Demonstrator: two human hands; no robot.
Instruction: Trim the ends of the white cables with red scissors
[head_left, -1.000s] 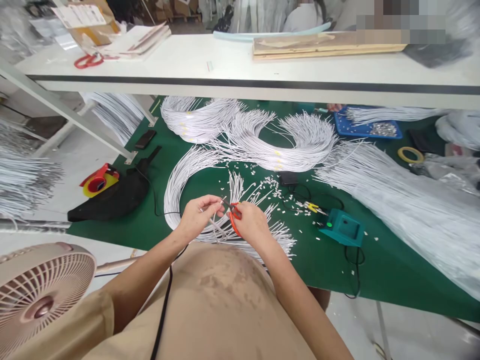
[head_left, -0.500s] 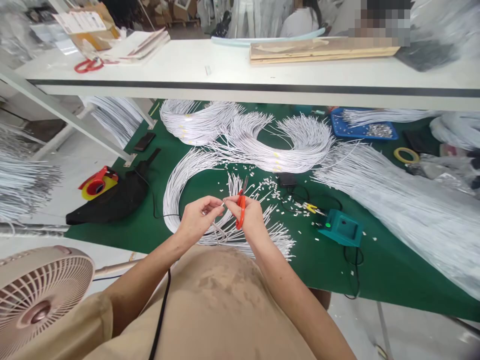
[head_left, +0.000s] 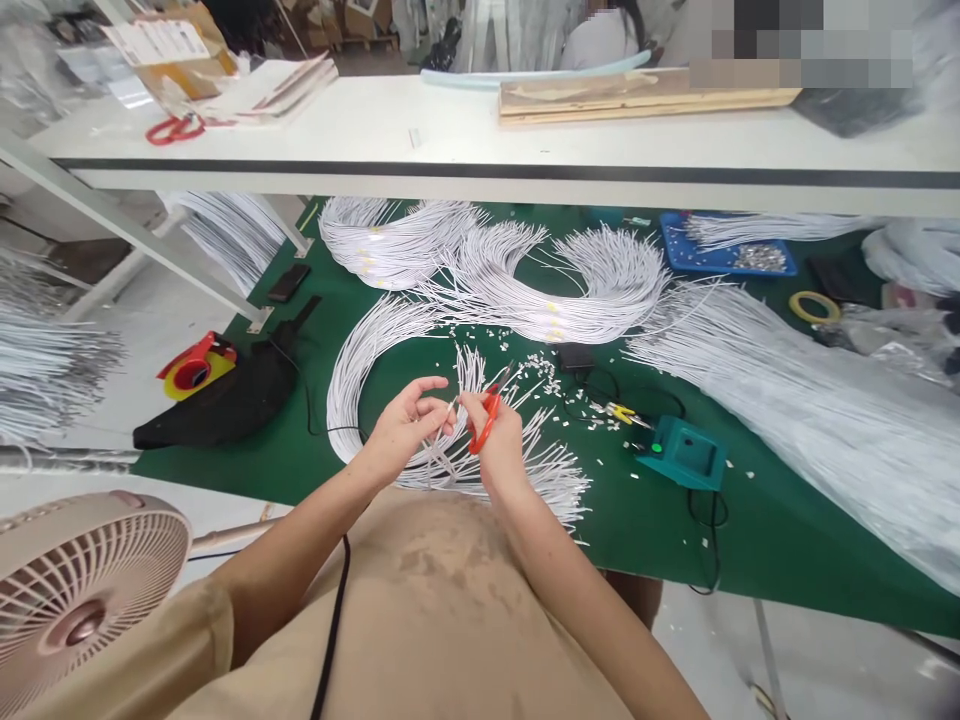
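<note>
My left hand (head_left: 405,432) pinches a thin white wire (head_left: 441,430) between thumb and fingers, its index finger raised. In my right hand (head_left: 501,452) are scissors with red handles (head_left: 486,424), held in the palm with the blades pointing up and away. The right thumb and fingertip meet close to the tip of the wire; whether they touch it I cannot tell. Beneath both hands lies a curved bundle of white wires (head_left: 346,385), its cut ends fanned out on the green table (head_left: 630,545). Small white scraps (head_left: 544,370) are scattered beyond the scissors.
More wire bundles (head_left: 555,310) lie farther back under a white shelf (head_left: 375,140). A teal device (head_left: 686,455) and yellow-handled pliers (head_left: 621,413) stand to the right, near a large plastic-covered wire bundle (head_left: 817,420). Left are a tape dispenser (head_left: 196,368), a black bag (head_left: 225,400) and a fan (head_left: 82,600).
My left index finger has lifted away from the pinch. The right hand has turned slightly, so the scissors now tilt farther to the right.
</note>
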